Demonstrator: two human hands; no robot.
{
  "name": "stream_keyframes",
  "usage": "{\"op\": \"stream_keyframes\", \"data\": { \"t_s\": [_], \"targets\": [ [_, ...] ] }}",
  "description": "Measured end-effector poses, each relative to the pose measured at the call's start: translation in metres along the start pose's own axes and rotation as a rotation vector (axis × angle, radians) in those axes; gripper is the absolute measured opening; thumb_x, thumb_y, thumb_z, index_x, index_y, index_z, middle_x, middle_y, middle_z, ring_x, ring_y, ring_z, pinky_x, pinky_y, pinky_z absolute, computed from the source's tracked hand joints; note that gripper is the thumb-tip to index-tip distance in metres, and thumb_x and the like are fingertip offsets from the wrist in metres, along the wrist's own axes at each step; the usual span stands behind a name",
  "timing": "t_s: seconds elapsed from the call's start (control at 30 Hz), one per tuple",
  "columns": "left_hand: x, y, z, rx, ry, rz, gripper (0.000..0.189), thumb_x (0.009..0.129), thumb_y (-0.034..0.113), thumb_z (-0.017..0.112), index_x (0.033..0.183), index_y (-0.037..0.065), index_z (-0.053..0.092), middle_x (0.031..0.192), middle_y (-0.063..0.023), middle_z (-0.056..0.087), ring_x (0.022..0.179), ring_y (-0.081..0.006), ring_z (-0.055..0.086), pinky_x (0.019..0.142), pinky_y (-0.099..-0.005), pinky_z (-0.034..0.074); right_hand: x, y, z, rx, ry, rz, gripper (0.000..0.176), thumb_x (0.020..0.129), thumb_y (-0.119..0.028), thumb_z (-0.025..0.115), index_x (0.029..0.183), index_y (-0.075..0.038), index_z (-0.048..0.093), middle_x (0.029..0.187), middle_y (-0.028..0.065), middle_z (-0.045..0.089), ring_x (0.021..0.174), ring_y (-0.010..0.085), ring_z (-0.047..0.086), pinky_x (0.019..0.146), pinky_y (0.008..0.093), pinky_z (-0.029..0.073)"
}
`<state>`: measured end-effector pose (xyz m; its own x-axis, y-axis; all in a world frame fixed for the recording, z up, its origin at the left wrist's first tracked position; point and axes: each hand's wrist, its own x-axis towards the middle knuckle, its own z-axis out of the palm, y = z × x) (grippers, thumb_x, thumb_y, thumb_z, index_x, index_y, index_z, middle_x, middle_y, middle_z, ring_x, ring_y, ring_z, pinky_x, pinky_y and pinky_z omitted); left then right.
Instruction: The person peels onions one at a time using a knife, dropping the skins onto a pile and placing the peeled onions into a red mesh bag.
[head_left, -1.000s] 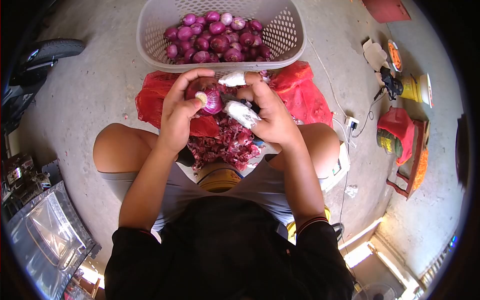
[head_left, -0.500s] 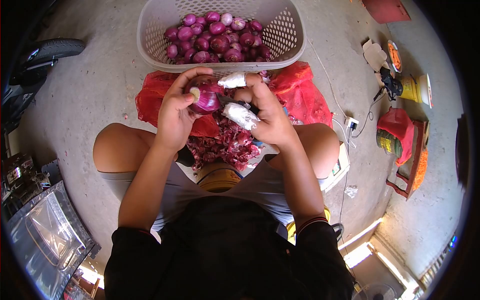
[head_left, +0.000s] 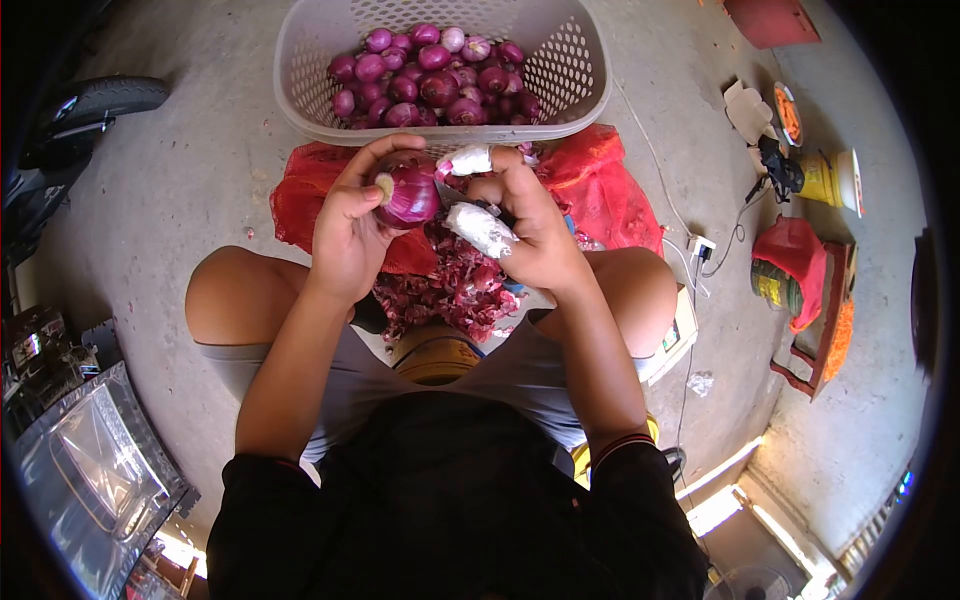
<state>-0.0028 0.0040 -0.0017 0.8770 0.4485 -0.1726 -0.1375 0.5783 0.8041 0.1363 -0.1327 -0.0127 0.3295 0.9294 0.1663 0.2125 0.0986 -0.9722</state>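
Observation:
A red onion (head_left: 410, 190) is gripped in my left hand (head_left: 345, 235), thumb beside its pale end and fingers behind it. To its right, my right hand (head_left: 540, 225) is closed around a small knife (head_left: 449, 197); its short grey blade points at the onion and the dark handle is mostly hidden in the fingers. White wrapping covers the thumb and index finger of my right hand. Beneath both hands lies a heap of dry onion skins (head_left: 450, 295). A red mesh sack (head_left: 310, 200) spreads out on both sides of the heap.
A grey perforated basket (head_left: 295, 80) of red onions stands just beyond my hands. Between my knees is a yellowish container (head_left: 437, 360). Cables and a white power socket (head_left: 702, 246) lie on the floor at right. A motorcycle wheel (head_left: 120, 97) is at far left.
The onion has turned a little in my left hand, its pale end now nearer the left side. A bit of purple skin shows at my right index fingertip.

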Motion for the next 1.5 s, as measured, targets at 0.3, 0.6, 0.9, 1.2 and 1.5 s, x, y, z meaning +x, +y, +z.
{"op": "stream_keyframes", "data": {
  "t_s": [0.3,0.6,0.9,1.2,1.5],
  "targets": [
    [-0.001,0.0,0.003,0.109,0.037,-0.028,0.06,0.078,0.032,0.047,0.127,-0.002,0.042,0.117,-0.0103,0.052,0.108,-0.0174,0.054,0.091,-0.03,0.044,-0.001,-0.006,-0.008,-0.235,-0.021,-0.04,0.056,0.072,-0.006,0.067,0.12,-0.004,0.039,0.072,0.0136,0.06,0.065,0.0347,0.06,0.057,0.0364,0.045],
    [-0.001,-0.002,0.004,0.115,0.01,-0.031,0.059,0.077,0.03,0.046,0.126,-0.003,0.042,0.117,-0.0116,0.052,0.109,-0.0191,0.053,0.096,-0.0323,0.04,0.0,-0.003,-0.006,-0.223,0.022,-0.08,0.053,0.072,-0.007,0.067,0.118,-0.003,0.04,0.069,0.0135,0.059,0.063,0.0343,0.059,0.058,0.0355,0.045],
    [-0.001,-0.001,0.004,0.114,0.011,-0.022,0.06,0.077,0.031,0.045,0.125,-0.004,0.042,0.117,-0.0129,0.052,0.111,-0.0198,0.052,0.097,-0.0326,0.039,-0.003,-0.014,-0.011,-0.147,-0.069,0.078,0.047,0.079,-0.009,0.067,0.119,-0.004,0.044,0.069,0.001,0.051,0.065,0.0095,0.043,0.063,0.0244,0.036],
    [-0.001,-0.003,0.005,0.097,0.015,-0.024,0.058,0.077,0.03,0.043,0.124,-0.003,0.043,0.116,-0.0119,0.053,0.107,-0.0183,0.053,0.093,-0.0314,0.042,-0.001,-0.008,-0.008,-0.184,-0.065,0.002,0.049,0.076,-0.01,0.068,0.116,-0.005,0.04,0.064,0.0116,0.054,0.057,0.0321,0.054,0.054,0.0361,0.041],
    [-0.001,-0.005,0.006,0.064,-0.01,-0.032,0.054,0.076,0.028,0.044,0.122,0.0,0.047,0.111,-0.0084,0.056,0.099,-0.0143,0.057,0.085,-0.0279,0.046,0.0,-0.002,-0.006,-0.133,-0.039,-0.075,0.051,0.074,-0.005,0.066,0.117,-0.006,0.04,0.069,0.012,0.057,0.06,0.0326,0.053,0.058,0.0367,0.042]
  ]
}}
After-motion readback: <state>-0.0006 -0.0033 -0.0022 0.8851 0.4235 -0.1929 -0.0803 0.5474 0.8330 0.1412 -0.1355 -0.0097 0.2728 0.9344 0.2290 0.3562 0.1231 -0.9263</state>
